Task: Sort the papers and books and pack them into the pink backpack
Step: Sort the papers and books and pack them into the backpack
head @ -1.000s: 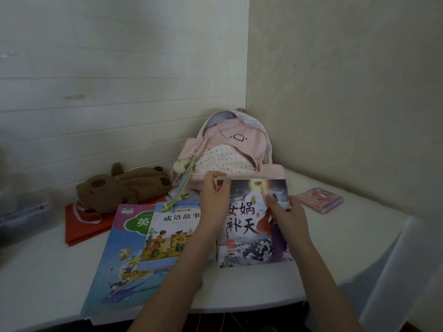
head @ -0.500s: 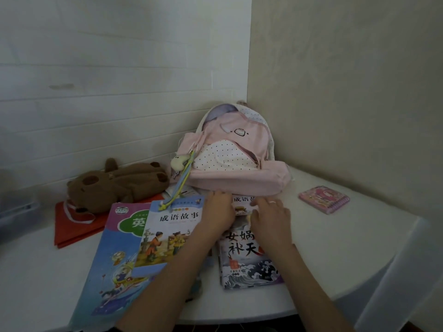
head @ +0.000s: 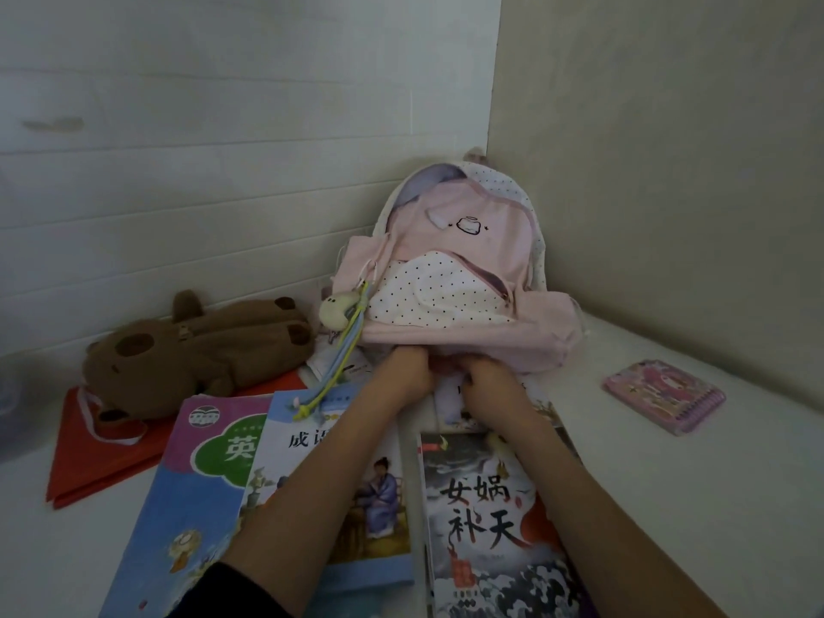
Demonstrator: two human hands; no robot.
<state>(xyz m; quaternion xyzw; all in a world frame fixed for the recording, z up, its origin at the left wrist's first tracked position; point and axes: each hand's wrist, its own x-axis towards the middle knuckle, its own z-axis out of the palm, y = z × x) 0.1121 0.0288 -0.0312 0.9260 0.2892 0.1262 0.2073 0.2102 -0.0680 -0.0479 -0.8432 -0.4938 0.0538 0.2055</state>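
The pink backpack (head: 468,243) stands in the corner, its top zip open. My left hand (head: 408,370) and right hand (head: 488,383) meet at its bottom edge. A pale book (head: 450,408) lies partly under the bag; my right hand's fingers curl at that book's far end. My left fingertips are hidden under the bag's hem. A dark book with a wave cover (head: 490,519) lies flat below my right arm. Under my left arm a blue story book (head: 379,492) overlaps a purple and green textbook (head: 214,443).
A brown plush toy (head: 191,345) lies on a red folder (head: 89,448) at the left. A pink spiral notebook (head: 664,394) sits at the right. White papers (head: 339,368) poke out beside the bag, under its hanging charm (head: 334,312). Walls close the back and right.
The dark wave book, held up a second ago, now lies flat on the table. Both hands have moved forward to the backpack's bottom edge.
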